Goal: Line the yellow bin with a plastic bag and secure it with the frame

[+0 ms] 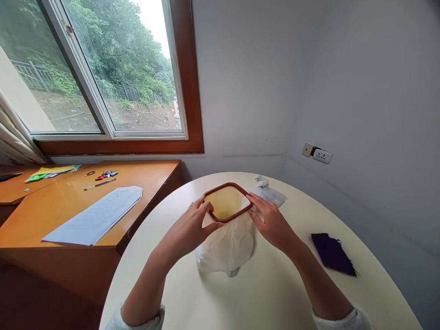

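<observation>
On the brown rim (pixel 229 184), left hand (pixel 187 229) grips nine o'clock, right hand (pixel 273 225) three, both half-curled. Probably this steadies it.

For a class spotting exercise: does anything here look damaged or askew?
Yes: the purple cloth on the round table has ragged edges and loose threads, as if roughly cut. A gap separates the wall socket from its neighbouring plate, looking unfinished.

Brown round-cornered rim (pixel 237 215), crumpled whitish bag (pixel 225 250) draped below it, opening facing up, yellowish inside, over cream table (pixel 275 293)
</observation>
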Available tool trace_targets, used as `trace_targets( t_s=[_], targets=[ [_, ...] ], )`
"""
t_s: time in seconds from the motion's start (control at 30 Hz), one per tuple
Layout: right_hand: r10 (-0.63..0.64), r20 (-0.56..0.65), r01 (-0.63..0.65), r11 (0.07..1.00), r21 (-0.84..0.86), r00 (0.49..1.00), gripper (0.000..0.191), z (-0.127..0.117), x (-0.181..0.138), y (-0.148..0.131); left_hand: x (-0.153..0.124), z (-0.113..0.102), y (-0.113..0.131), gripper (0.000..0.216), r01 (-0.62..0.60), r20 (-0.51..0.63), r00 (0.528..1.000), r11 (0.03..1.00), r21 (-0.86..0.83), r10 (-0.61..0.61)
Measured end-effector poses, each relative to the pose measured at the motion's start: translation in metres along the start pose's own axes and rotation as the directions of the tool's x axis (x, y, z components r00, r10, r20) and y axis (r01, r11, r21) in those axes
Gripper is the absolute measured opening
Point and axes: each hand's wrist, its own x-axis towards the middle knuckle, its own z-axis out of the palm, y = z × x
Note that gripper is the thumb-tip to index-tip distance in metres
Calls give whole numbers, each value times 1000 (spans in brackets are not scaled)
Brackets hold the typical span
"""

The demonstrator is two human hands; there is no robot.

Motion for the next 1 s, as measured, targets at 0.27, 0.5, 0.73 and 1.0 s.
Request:
trace_targets(
  t_s=[0.27, 0.5, 0.73, 1.0],
  targets=[
    [19, -3, -19, 998, 62, 1000, 46, 4, -1, -5, 1, -4, -5, 22, -55, -70, 996, 998, -32, 53],
    [56, 59, -61, 995, 81, 997, 47, 7, 0, -3, 1, -4, -5, 22, -25, -20, 999, 1000, -4, 25],
    [67, 38, -71, 991, 111, 997, 48, 10, 0, -2, 1, -4, -3, 20, -13, 3, 1000, 1000, -12, 13],
    [47, -1, -46, 989, 139, 999, 47, 12, 0, 0, 1, -3, -3, 23, -14, 6, 1000, 1000, -27, 14]
  ],
)
